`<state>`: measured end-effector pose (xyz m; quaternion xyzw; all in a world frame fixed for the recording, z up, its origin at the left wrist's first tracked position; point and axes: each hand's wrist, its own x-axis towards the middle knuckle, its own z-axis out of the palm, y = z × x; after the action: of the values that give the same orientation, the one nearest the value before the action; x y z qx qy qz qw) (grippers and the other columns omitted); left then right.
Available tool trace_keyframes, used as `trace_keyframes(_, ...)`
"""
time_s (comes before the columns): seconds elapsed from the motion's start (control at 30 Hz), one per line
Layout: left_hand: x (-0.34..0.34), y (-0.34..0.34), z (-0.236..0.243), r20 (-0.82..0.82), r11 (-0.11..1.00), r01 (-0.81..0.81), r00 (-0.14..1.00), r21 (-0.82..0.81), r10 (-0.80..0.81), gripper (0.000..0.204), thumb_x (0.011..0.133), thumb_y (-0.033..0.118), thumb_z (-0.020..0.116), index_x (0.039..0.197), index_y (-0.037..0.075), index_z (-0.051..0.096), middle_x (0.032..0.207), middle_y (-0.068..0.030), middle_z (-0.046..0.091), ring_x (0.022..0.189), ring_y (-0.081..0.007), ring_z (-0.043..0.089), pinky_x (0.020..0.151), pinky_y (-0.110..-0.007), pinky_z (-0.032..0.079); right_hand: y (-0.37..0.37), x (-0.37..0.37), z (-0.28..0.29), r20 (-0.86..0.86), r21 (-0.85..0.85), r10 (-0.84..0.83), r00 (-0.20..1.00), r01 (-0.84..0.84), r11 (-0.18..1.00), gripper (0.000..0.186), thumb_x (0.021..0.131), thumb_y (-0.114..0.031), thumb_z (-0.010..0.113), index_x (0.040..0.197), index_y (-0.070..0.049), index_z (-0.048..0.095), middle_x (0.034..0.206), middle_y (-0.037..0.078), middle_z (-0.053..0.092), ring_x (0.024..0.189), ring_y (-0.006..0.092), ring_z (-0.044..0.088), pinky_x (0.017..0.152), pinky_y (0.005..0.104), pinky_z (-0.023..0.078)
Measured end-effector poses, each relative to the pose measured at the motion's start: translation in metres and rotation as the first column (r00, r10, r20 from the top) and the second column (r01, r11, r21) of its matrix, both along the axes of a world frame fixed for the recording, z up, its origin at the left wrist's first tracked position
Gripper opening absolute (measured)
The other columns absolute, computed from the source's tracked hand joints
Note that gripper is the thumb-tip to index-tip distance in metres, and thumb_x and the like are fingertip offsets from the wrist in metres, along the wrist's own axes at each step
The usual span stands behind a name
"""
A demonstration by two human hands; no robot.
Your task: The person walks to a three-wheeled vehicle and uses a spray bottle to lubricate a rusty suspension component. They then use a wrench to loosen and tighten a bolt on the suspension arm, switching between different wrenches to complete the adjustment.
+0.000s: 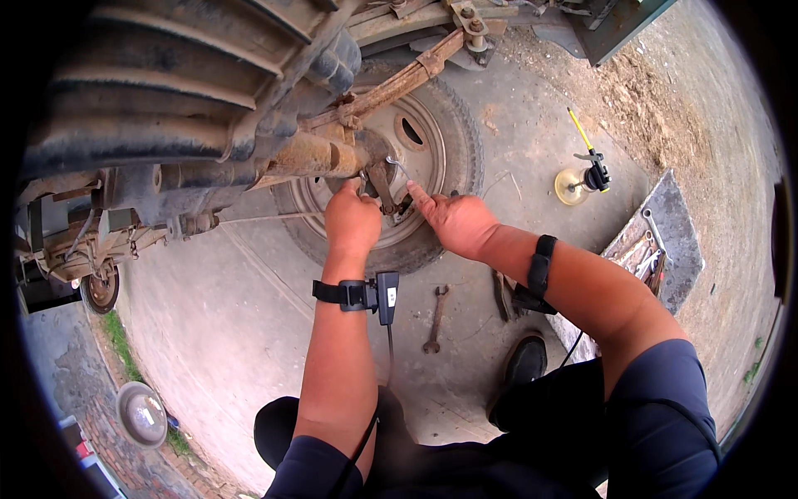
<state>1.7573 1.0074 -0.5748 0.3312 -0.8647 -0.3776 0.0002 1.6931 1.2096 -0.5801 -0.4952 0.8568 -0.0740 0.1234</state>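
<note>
My right hand (462, 224) is closed around a wrench, its forefinger stretched along the shaft. The wrench's shiny end (394, 161) sits at the rusty lever (382, 185) beside the wheel hub. Most of the wrench is hidden in my palm. My left hand (352, 218) is closed just left of that lever, fingertips against the underside of the rusty axle housing (312, 156). What the left fingers hold, if anything, is hidden. Behind both hands stands a wheel with a tyre (467, 137) and a dusty rim (431, 158).
A rusty leaf spring (407, 81) crosses above the wheel. On the concrete lie an open-ended wrench (437, 320) and, to the right, an oil can (573, 185) with a yellow spout. A metal tray (683, 249) holds several wrenches. A round basin (141, 414) is at lower left.
</note>
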Motion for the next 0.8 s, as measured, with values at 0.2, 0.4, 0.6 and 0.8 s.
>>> trace_keyframes(0.2,0.002,-0.003,-0.006,-0.089,0.984,0.076,0.992,-0.162,-0.091,0.038,0.088,0.005,0.048,0.123,-0.007,0.060,0.092,-0.0203,0.074,0.082,-0.0265,0.071,0.076,-0.035,0.054,0.009,-0.033,0.010,0.056,-0.245,-0.075,0.996,0.087,0.966,0.048,0.091,-0.012,0.055,0.138,-0.003,0.047,0.082,0.015,0.068,0.071,0.0305,0.068,0.062,0.0408,0.054)
trace_keyframes(0.4,0.000,0.003,0.008,-0.018,0.996,0.031,0.999,-0.088,-0.033,0.035,0.086,0.005,0.054,0.118,-0.007,0.063,0.092,-0.0216,0.073,0.085,-0.0297,0.071,0.077,-0.036,0.053,-0.020,-0.054,0.057,0.384,-0.462,-0.178,0.906,0.355,0.813,0.022,0.086,-0.014,0.062,0.104,-0.001,0.064,0.088,0.017,0.070,0.076,0.0337,0.069,0.069,0.0399,0.056)
trace_keyframes(0.6,-0.001,0.004,0.015,0.007,0.996,0.040,0.999,-0.080,-0.039,0.035,0.085,0.006,0.056,0.116,-0.007,0.064,0.093,-0.0234,0.072,0.086,-0.0319,0.071,0.079,-0.037,0.053,-0.033,-0.071,0.058,0.803,-0.339,-0.123,0.583,0.618,0.709,0.026,0.095,-0.027,0.067,0.102,-0.002,0.063,0.077,0.005,0.067,0.069,0.0126,0.063,0.067,0.0281,0.052)
trace_keyframes(0.8,0.000,0.002,0.010,-0.018,0.993,0.044,0.999,-0.111,-0.047,0.037,0.086,0.006,0.055,0.119,-0.008,0.063,0.095,-0.0237,0.072,0.088,-0.0318,0.071,0.080,-0.037,0.053,-0.045,-0.078,0.068,0.868,-0.219,-0.238,0.435,0.767,0.603,0.035,0.101,-0.037,0.059,0.099,-0.002,0.060,0.072,0.005,0.064,0.062,0.0126,0.060,0.060,0.0296,0.050)
